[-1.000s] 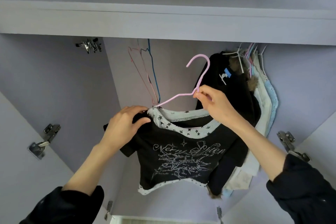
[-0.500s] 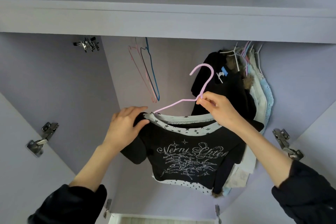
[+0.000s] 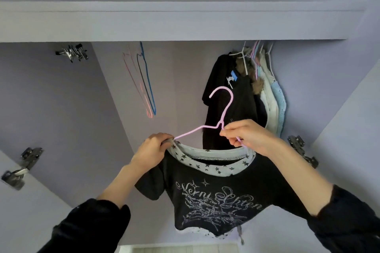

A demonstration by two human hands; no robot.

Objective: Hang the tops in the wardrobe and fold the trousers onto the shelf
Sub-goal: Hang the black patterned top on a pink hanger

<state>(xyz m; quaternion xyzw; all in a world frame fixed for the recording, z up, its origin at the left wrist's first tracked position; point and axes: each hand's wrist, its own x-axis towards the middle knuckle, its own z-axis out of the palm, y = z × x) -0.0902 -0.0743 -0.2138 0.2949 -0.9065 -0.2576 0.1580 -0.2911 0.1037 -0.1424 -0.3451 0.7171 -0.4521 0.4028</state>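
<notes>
A black top [image 3: 213,201] with silver lettering and a white star-print collar hangs on a pink wire hanger [image 3: 224,109] in front of the open wardrobe. My right hand [image 3: 249,136] pinches the hanger at the base of its hook. My left hand [image 3: 153,150] grips the top's left shoulder where it sits over the hanger's arm. The hook points up and is free, below the rail's level. The rail itself is hidden behind the wardrobe's front panel [image 3: 185,24].
Several garments [image 3: 242,96] hang at the right of the wardrobe: a black one in front, white and light blue ones behind. Empty wire hangers [image 3: 144,86], pink and blue, hang left of centre. Door hinges [image 3: 20,167] [image 3: 302,150] sit on both sides.
The top and hanger have dropped lower in view and shifted slightly right. My left hand has curled tighter round the top's left shoulder. My right hand keeps its pinch.
</notes>
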